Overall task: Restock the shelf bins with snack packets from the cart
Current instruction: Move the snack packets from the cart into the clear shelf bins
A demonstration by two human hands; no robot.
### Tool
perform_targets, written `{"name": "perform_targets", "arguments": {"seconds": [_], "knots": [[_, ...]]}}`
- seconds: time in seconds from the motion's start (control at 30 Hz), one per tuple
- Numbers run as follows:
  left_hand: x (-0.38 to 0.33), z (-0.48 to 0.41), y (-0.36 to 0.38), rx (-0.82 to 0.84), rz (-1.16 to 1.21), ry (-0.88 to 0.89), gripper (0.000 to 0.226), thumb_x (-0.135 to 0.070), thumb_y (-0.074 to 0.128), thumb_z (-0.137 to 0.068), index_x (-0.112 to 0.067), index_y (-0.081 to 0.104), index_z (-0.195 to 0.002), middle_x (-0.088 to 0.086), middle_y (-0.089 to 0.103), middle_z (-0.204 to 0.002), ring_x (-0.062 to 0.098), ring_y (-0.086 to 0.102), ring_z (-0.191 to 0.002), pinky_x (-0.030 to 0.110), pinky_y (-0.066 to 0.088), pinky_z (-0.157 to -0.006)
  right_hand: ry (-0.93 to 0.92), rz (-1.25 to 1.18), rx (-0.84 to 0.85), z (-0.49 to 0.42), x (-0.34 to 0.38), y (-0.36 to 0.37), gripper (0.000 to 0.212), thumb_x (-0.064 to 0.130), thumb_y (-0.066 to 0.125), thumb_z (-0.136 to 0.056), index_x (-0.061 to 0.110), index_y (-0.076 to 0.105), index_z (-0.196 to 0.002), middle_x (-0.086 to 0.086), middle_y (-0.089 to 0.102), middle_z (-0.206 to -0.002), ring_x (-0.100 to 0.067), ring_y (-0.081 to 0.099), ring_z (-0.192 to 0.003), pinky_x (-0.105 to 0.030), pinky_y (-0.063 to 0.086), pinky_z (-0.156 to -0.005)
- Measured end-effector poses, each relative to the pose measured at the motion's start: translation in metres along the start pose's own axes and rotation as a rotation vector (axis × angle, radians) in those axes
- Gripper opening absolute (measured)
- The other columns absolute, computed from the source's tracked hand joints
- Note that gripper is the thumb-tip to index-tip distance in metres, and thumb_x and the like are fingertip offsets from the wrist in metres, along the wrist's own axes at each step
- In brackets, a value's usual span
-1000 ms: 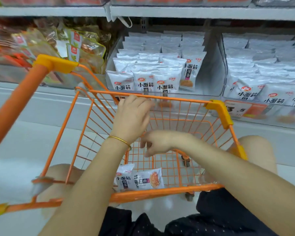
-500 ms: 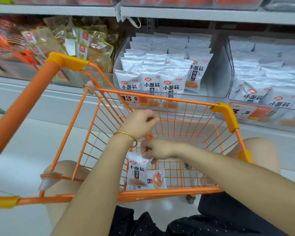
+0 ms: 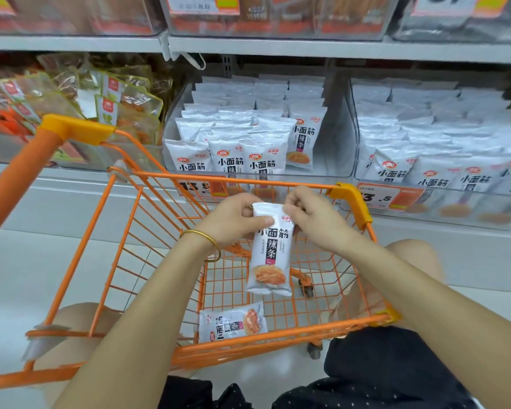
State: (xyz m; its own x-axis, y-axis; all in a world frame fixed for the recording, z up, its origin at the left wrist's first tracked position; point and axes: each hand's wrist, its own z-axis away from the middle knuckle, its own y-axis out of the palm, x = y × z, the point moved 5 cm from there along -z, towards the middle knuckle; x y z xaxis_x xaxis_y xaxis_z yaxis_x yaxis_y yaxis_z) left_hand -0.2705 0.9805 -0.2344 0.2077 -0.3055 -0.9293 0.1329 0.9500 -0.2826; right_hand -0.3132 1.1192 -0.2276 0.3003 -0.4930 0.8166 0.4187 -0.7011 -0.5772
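**Item 1.** Snack packet (image 3: 270,252): white, with black characters down the front and an orange food picture near the bottom. It hung upright over the cart's basket, clear of the wire floor, its top edge about level with the far rim.

**Item 2.** Left hand (image 3: 233,216): clamped on the packet's upper left corner, thumb across the front, fingers behind. A gold bangle (image 3: 207,239) sat at the wrist.

**Item 3.** Right hand (image 3: 313,219): pinching the upper right corner, fingers curled over the sealed edge.

**Item 4.** Cart (image 3: 248,180): orange wire with yellow corner caps. It stood close against the shelf front, between the crouched person's knees.

**Item 5.** Second packet (image 3: 232,321): same print. It lay flat and turned sideways on the basket floor, just inside the near rim.

**Item 6.** Middle bin (image 3: 335,143): clear-walled, on the lower shelf straight beyond the cart. Rows of the same white packets stood upright across its left and centre, stopping short of the right wall.

**Item 7.** Right bin (image 3: 353,128): clear-walled, beside the middle one and packed with matching packets. A price label (image 3: 378,197) was fixed to its front.

**Item 8.** Left bin (image 3: 71,156): held different goods, clear packets with yellow-green edges and brownish contents.

**Item 9.** Upper shelf (image 3: 307,50): carried more bins of orange and dark goods, too blurred to read.
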Motion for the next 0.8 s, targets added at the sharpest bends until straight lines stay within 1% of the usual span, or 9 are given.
{"name": "perform_targets", "arguments": {"seconds": [0.07,0.13,0.23,0.33,0.4,0.53,0.6,0.7,0.8], "knots": [[-0.001,-0.003,0.001,-0.016,0.006,-0.004,0.012,-0.009,0.063,-0.086,-0.016,0.054,-0.088,-0.002,0.068,-0.076,0.002,0.066,-0.063,0.017,0.050,-0.051,0.003,-0.032,-0.077,0.001,-0.004,0.000,0.011,0.011,0.049,-0.095,0.011,0.046,-0.084,0.003,0.052,-0.073,-0.022,0.056,-0.071,-0.039,0.048,-0.068],[0.000,-0.006,0.004,-0.038,0.002,-0.021,0.014,-0.011,0.064,-0.086,-0.011,0.055,-0.097,0.002,0.069,-0.081,0.008,0.067,-0.068,0.019,0.052,-0.052,-0.006,0.000,-0.135,0.002,-0.007,0.000,0.011,0.011,0.049,-0.095,0.010,0.046,-0.085,0.006,0.050,-0.074,-0.021,0.052,-0.073,-0.033,0.043,-0.065],[0.004,-0.009,0.010,-0.051,0.051,-0.075,0.030,-0.016,0.064,-0.087,-0.005,0.052,-0.112,0.007,0.070,-0.090,0.017,0.069,-0.079,0.029,0.058,-0.063,-0.040,0.083,-0.188,0.001,-0.008,-0.001,0.009,0.011,0.049,-0.095,0.011,0.046,-0.087,0.007,0.047,-0.076,-0.014,0.045,-0.074,-0.014,0.033,-0.059],[0.008,-0.010,0.014,-0.035,0.096,-0.099,0.035,-0.019,0.064,-0.086,-0.005,0.050,-0.115,0.006,0.069,-0.093,0.018,0.069,-0.082,0.038,0.058,-0.074,-0.052,0.109,-0.203,0.001,-0.009,-0.002,0.006,0.012,0.049,-0.096,0.009,0.048,-0.090,0.001,0.051,-0.080,-0.015,0.046,-0.074,-0.021,0.030,-0.054],[0.010,-0.009,0.015,-0.041,0.127,-0.098,0.036,-0.014,0.065,-0.085,-0.002,0.050,-0.115,0.007,0.069,-0.090,0.018,0.068,-0.078,0.037,0.058,-0.071,-0.057,0.111,-0.206,0.003,-0.009,-0.001,0.007,0.011,0.050,-0.095,0.005,0.050,-0.093,-0.002,0.053,-0.082,-0.016,0.047,-0.075,-0.027,0.026,-0.057],[0.014,-0.007,0.015,-0.058,0.149,-0.076,0.031,-0.010,0.064,-0.086,-0.001,0.050,-0.112,0.010,0.069,-0.089,0.017,0.068,-0.078,0.033,0.059,-0.066,-0.062,0.137,-0.204,0.004,-0.007,0.001,0.008,0.012,0.050,-0.096,0.004,0.050,-0.095,-0.002,0.053,-0.083,-0.016,0.048,-0.076,-0.026,0.027,-0.059],[0.014,-0.006,0.016,-0.071,0.152,-0.069,0.034,-0.010,0.064,-0.086,0.000,0.049,-0.115,0.013,0.068,-0.092,0.019,0.068,-0.079,0.030,0.058,-0.063,-0.057,0.172,-0.203,0.005,-0.006,0.001,0.010,0.014,0.049,-0.096,0.004,0.051,-0.096,-0.003,0.055,-0.083,-0.016,0.050,-0.076,-0.028,0.031,-0.061],[0.013,-0.007,0.018,-0.090,0.157,-0.069,0.030,-0.009,0.063,-0.087,-0.003,0.048,-0.112,0.009,0.068,-0.088,0.014,0.067,-0.073,0.024,0.056,-0.056,-0.061,0.231,-0.215,0.007,-0.003,-0.001,0.011,0.015,0.049,-0.097,0.004,0.051,-0.097,-0.007,0.058,-0.085,-0.018,0.052,-0.077,-0.033,0.040,-0.064],[0.015,-0.007,0.021,-0.087,0.166,-0.088,0.028,-0.013,0.062,-0.087,-0.004,0.049,-0.110,0.011,0.068,-0.091,0.014,0.067,-0.073,0.027,0.058,-0.062,-0.055,0.223,-0.225,0.007,-0.004,-0.002,0.012,0.015,0.048,-0.097,0.004,0.051,-0.098,-0.007,0.058,-0.085,-0.018,0.052,-0.078,-0.032,0.040,-0.064]]}}
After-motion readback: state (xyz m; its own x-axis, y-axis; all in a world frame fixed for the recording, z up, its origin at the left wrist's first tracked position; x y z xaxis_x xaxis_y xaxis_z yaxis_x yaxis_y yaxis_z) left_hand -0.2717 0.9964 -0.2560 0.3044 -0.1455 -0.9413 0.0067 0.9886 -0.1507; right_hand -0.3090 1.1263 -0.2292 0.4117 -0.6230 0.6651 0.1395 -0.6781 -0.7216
